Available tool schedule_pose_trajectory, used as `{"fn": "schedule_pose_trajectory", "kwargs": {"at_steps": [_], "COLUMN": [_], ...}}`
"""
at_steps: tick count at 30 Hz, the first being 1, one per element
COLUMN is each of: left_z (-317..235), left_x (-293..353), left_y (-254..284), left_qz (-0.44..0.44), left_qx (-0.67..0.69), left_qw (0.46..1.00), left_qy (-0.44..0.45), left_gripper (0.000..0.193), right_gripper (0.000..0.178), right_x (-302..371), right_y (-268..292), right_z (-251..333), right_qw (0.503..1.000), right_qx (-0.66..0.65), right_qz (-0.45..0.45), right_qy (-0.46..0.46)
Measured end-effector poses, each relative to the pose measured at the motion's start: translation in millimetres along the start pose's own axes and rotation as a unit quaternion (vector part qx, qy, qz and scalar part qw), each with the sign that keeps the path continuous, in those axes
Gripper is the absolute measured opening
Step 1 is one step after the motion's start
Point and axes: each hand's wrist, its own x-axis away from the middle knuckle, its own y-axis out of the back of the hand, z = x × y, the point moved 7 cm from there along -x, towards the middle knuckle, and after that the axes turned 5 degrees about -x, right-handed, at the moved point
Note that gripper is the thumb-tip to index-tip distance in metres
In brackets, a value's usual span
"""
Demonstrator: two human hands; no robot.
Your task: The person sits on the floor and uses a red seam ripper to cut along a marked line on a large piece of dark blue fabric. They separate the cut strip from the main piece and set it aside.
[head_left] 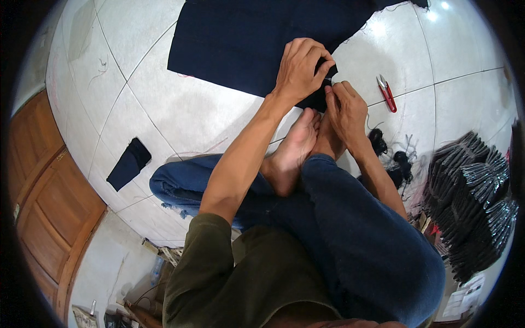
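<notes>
A large dark navy cloth [229,49] is spread on the floor in front of me, its near right end drawn in close to my feet. My left hand [301,68] is closed on that end, fingers curled and the thumb toward the index finger. Just below and to the right, my right hand [347,109] pinches the cloth's edge between thumb and finger. A tiny pale glint shows between the two hands; what it is I cannot make out. My bare foot [295,145] lies right under the work.
Red-handled thread snips [387,94] lie to the right. Black thread clumps [400,164] are beside my right forearm. A pile of dark folded pieces in clear wrapping [470,202] sits further right. At left are a small dark folded cloth [129,164] and a wooden door [54,213].
</notes>
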Motion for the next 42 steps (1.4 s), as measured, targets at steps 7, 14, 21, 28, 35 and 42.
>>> {"fn": "schedule_pose_trajectory", "kwargs": {"at_steps": [7,14,21,28,35,42], "left_z": [3.2,0.1,-2.4,-2.8,-2.4,1.0], "left_x": [1.7,2.2,2.3,2.6,2.1,7.6], "left_y": [2.9,3.1,3.0,1.8,1.2,1.9], "left_qz": [-0.015,-0.024,-0.034,-0.014,-0.007,0.032], "left_qx": [0.010,-0.005,-0.004,0.001,0.007,0.007], "left_qw": [1.000,1.000,0.999,1.000,1.000,0.999], "left_qy": [0.003,-0.001,-0.017,-0.014,-0.005,-0.012], "left_gripper": [0.017,0.018,0.018,0.019,0.018,0.027], "right_gripper": [0.021,0.021,0.020,0.020,0.024,0.017], "right_x": [-9.9,-22.0,-25.9,-22.5,-19.9,-0.4], "right_y": [3.8,4.4,-1.4,10.0,-3.7,15.0], "right_z": [-22.2,-31.2,-40.8,-30.5,-53.3,-89.5], "right_qw": [0.967,0.916,0.937,0.933,0.856,0.429], "right_qx": [-0.217,-0.333,-0.294,-0.269,-0.426,-0.824], "right_qz": [-0.036,-0.008,-0.036,-0.036,-0.016,0.087], "right_qy": [-0.126,-0.225,-0.188,-0.236,-0.293,-0.360]}}
